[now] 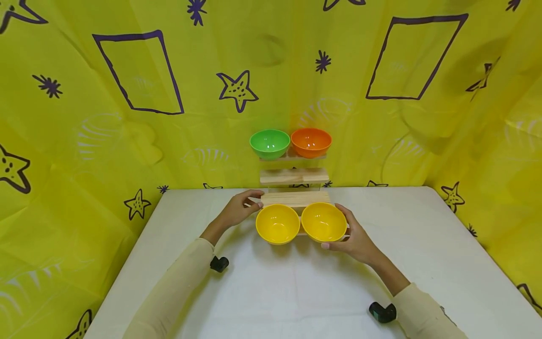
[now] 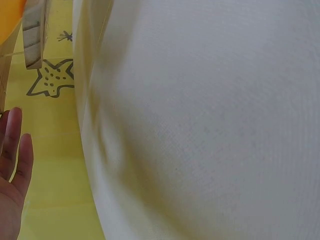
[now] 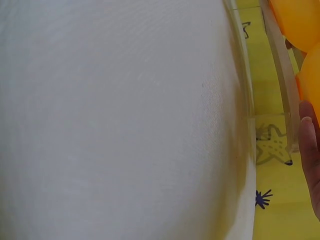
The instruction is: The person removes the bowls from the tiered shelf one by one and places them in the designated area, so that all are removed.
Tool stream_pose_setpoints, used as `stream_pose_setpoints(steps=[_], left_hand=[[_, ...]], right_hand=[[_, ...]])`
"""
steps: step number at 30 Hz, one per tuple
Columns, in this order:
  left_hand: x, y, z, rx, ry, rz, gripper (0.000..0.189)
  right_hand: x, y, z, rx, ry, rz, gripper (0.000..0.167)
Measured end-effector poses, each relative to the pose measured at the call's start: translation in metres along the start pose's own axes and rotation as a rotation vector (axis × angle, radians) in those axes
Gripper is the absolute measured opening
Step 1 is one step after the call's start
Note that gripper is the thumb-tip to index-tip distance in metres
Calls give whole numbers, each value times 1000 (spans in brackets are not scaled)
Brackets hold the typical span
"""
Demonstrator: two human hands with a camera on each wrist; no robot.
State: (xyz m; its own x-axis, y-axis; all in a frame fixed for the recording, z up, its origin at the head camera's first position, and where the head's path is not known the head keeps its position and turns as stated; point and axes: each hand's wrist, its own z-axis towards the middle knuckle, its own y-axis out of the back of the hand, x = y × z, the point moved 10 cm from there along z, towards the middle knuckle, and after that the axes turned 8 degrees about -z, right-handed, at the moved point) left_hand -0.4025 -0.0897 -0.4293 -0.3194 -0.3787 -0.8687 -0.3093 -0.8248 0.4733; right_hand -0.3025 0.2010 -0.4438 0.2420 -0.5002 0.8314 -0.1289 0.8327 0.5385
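My right hand (image 1: 355,240) holds a yellow bowl (image 1: 323,222) by its right side, thumb at the front and fingers behind. Beside it, a second yellow bowl (image 1: 277,224) sits at the lowest level of a stepped wooden stand (image 1: 294,176). My left hand (image 1: 239,208) grips the left end of one of the stand's boards between thumb and fingers. In the left wrist view only part of the left hand (image 2: 12,160) shows, near the wood. The right wrist view has fingers (image 3: 308,145) against a bowl (image 3: 312,82) that looks orange-yellow there.
A green bowl (image 1: 270,144) and an orange bowl (image 1: 311,142) stand side by side on the stand's top level. A white cloth (image 1: 296,287) covers the table. Yellow patterned sheeting (image 1: 237,42) hangs behind and at both sides. Small black devices (image 1: 383,312) are at both forearms.
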Motion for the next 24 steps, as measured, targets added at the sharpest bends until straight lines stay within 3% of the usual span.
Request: stream_pose_setpoints(steps=[24], left_hand=[[0, 0, 0, 1, 11, 2, 43]], right_hand=[[4, 8, -4, -17, 6, -6, 103]])
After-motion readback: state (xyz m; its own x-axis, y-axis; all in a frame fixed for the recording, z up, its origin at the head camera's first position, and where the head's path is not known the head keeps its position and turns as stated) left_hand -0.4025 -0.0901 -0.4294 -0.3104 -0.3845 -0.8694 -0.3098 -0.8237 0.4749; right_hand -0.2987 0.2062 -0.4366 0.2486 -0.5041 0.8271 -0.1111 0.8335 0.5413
